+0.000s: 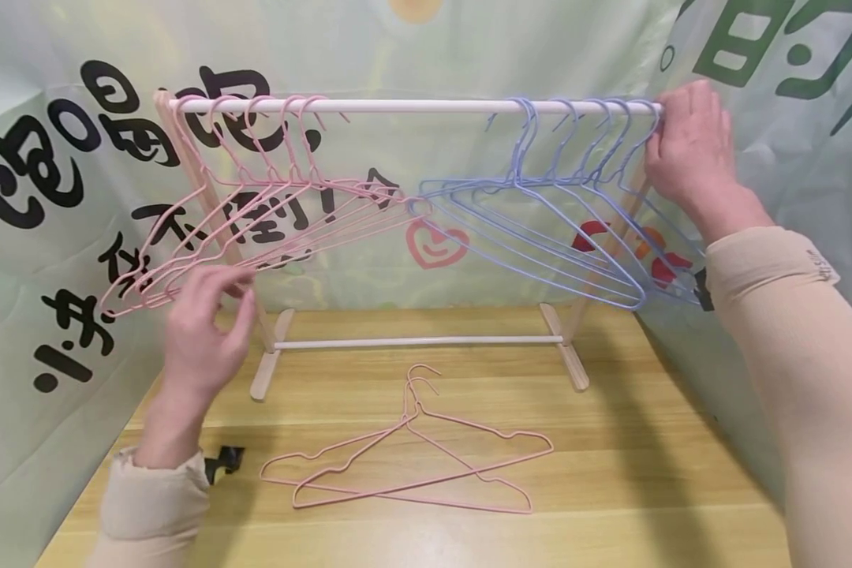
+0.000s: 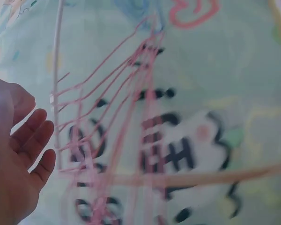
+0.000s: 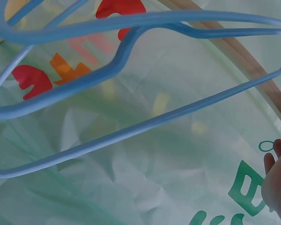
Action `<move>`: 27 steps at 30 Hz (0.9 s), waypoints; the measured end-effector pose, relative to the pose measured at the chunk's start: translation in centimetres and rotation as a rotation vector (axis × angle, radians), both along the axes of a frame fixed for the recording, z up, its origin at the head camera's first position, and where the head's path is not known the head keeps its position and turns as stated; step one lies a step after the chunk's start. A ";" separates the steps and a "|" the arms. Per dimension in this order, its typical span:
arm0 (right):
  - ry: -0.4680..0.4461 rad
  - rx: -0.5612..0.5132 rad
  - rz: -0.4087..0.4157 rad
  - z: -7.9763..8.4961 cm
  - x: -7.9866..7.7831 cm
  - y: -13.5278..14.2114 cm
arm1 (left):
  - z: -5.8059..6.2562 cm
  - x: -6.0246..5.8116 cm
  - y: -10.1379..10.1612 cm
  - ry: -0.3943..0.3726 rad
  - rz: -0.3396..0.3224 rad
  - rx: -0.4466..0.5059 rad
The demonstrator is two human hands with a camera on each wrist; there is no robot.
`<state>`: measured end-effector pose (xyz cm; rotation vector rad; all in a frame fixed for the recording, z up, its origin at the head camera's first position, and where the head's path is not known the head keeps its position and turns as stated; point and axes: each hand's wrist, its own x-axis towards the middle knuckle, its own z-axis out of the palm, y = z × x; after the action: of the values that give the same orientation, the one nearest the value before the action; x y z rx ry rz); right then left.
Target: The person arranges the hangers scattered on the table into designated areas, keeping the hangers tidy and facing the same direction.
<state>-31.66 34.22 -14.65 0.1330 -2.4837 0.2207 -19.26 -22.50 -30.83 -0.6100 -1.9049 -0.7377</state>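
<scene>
A small clothes rack [image 1: 426, 106] has a white top rail and wooden posts. My right hand [image 1: 696, 150] grips its top right corner, fingers over the end of the rail, beside the outermost hook. Several blue hangers [image 1: 517, 183] hang on the right half of the rail. Pink hangers [image 1: 312, 184] hang in a row on the left half. Just in front of their lower left ends, my left hand [image 1: 209, 331] is raised with loosely bent fingers and holds nothing. In the left wrist view the left hand [image 2: 18, 154] appears apart from the pink hangers.
Two more pink hangers [image 1: 397, 491] lie overlapped on the wooden table [image 1: 369, 544] before the rack. A white lower bar [image 1: 419, 341] joins the rack's wooden feet [image 1: 564, 359]. Printed cloth [image 1: 369, 47] stands behind and at both sides.
</scene>
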 end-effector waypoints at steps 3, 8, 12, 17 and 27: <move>-0.002 -0.002 0.002 -0.1 -0.1 0.0 | -2.5 0.1 1.0 -0.065 -0.087 0.040; 0.012 -0.005 0.009 -0.2 -0.1 0.1 | -6.5 0.0 3.0 -0.175 -0.200 0.033; 0.014 -0.005 0.006 -0.2 0.0 0.1 | -9.4 0.0 4.6 -0.275 -0.281 -0.064; 0.013 -0.002 0.002 -0.2 0.0 0.1 | -12.3 0.2 6.0 -0.531 -0.342 -0.188; 0.003 -0.002 -0.005 -0.1 0.0 0.0 | -17.0 -0.6 6.4 -0.858 -0.511 -0.448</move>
<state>-31.65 34.20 -14.70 0.1259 -2.4802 0.2211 -19.84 -16.09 -47.82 -1.2301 -2.7877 -1.0002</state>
